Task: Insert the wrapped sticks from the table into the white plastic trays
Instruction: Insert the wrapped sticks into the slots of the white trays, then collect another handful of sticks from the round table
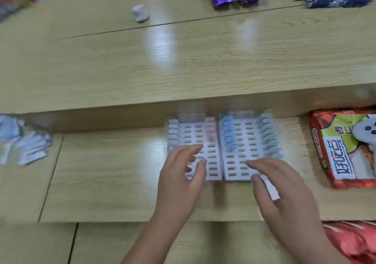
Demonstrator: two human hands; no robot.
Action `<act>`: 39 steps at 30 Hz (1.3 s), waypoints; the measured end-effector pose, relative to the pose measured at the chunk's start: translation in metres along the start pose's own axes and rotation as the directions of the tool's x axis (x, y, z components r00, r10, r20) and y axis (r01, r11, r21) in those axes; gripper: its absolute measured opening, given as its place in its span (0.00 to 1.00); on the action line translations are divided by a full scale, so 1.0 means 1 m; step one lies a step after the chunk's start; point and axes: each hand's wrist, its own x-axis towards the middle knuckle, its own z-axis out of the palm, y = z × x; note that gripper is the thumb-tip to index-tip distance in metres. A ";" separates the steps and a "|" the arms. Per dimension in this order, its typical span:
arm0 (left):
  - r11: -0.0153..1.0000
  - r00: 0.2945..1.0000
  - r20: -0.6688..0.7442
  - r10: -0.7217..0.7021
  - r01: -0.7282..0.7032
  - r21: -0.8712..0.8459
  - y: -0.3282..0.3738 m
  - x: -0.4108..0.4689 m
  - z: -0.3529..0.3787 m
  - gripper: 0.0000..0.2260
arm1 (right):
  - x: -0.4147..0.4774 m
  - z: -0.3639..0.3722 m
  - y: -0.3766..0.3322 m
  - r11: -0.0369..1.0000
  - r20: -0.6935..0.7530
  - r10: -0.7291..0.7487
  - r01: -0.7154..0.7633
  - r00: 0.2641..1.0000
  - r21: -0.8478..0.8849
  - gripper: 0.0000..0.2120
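- Right hand (284,192) pinches a white wrapped stick (273,191) between thumb and fingers at the near corner of the right tray (236,174). The left hand (183,178) hovers spread over the left tray (213,162), holding nothing.
- More sticks lie in a loose pile (30,147) at the frame's left edge, well apart from the trays.
- The stick is probably light, thin and slick, slightly bendy. Grip it mid-length and steer one end into a slot.
- Blur smears the slots and seated sticks, and the palm hides much of the held stick.
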 end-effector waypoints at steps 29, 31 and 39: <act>0.795 0.587 -0.549 -0.595 0.531 -0.293 -0.118 -0.439 -0.453 0.15 | -0.280 0.221 -0.422 0.792 0.698 -0.157 -0.333 0.699 0.511 0.12; 0.789 0.562 -0.570 -0.599 0.538 -0.298 -0.130 -0.457 -0.474 0.15 | -0.291 0.237 -0.439 0.797 0.712 -0.145 -0.346 0.687 0.495 0.12; 0.800 0.598 -0.549 -0.584 0.536 -0.268 -0.180 -0.440 -0.558 0.20 | -0.291 0.306 -0.487 0.832 0.702 -0.105 -0.324 0.704 0.449 0.12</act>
